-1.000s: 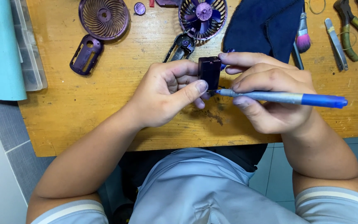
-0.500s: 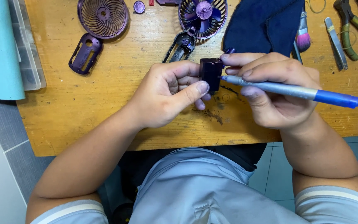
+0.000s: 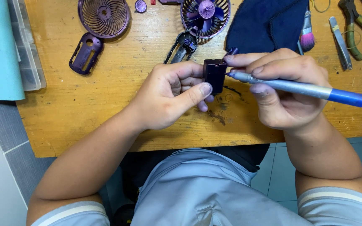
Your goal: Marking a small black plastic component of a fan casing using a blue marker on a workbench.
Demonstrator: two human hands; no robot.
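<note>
Between both hands (image 3: 231,90), blk block (image 3: 214,74), pen-like tool (image 3: 302,88) touching

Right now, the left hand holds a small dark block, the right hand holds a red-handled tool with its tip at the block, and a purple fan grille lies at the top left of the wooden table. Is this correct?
Not quite. In the head view the tool in the right hand is grey with a blue end, not red-handled. The rest is correct: the left hand holds the small dark block, the tool tip is at the block, and the purple fan grille lies at the top left of the wooden table.
</note>
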